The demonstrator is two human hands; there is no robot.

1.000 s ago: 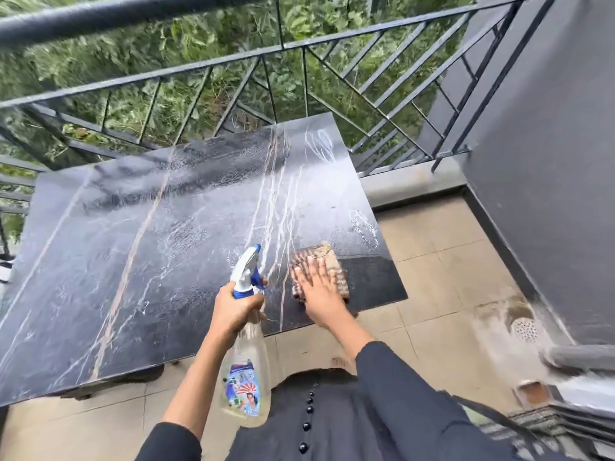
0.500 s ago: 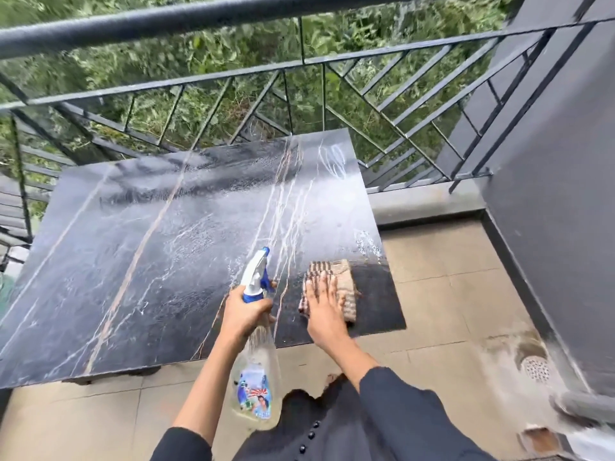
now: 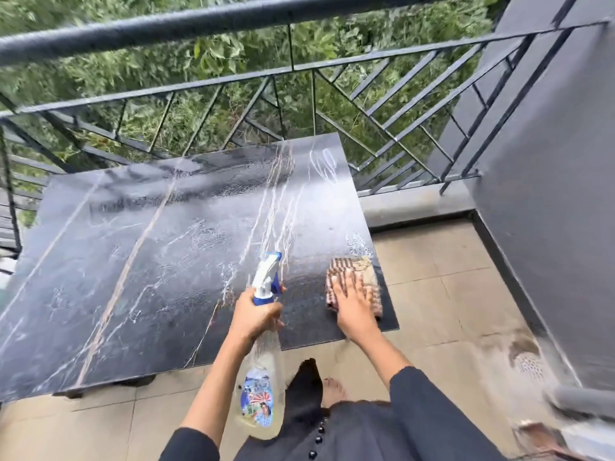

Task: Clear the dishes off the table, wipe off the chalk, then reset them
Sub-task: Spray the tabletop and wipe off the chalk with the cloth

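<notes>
A black marble table with pale veins fills the middle; its top is wet and streaked. White chalk scribbles remain at the far right corner, and a smaller chalk patch lies just beyond the cloth. My right hand presses flat, fingers straight, on a brown checked cloth at the table's near right corner. My left hand grips the neck of a clear spray bottle with a white and blue trigger head, held over the table's near edge. No dishes are in view.
A black metal railing runs behind the table, greenery beyond it. A grey wall stands at the right. Beige floor tiles lie right of the table, with a floor drain near the wall. My bare foot shows below.
My right hand has slid the cloth a little to the right along the near edge, leaving a darker wiped strip. My view has tilted upward; the left hand keeps holding the bottle.
</notes>
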